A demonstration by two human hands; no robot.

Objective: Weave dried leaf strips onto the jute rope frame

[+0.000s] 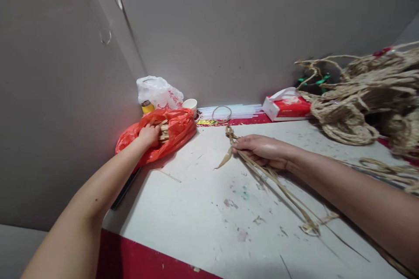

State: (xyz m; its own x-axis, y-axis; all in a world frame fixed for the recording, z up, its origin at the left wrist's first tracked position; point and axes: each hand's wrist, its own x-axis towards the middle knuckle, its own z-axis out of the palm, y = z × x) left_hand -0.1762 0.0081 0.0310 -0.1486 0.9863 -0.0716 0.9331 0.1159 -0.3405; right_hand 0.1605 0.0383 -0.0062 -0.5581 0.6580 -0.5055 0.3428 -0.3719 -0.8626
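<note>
My right hand [262, 150] is closed round several long, dried straw strips [284, 192]. Their knotted or braided end [230, 133] sticks out past my fingertips, with one flat leaf tip hanging down. The loose ends trail over the white board towards the lower right. At the left, my left hand [149, 135] reaches into an open red plastic bag [181, 126]. Its fingers curl at a bunch of pale straw pieces [163, 131] inside; the fingertips are partly hidden.
Big coils of straw rope [347, 126] lie at the right. Along the wall stand a red tissue box [288, 107], clear tubes [245, 111], a wire ring [221, 120], a white paper cup [190, 105] and a white plastic bag [157, 91]. Scraps dot the white board [190, 209].
</note>
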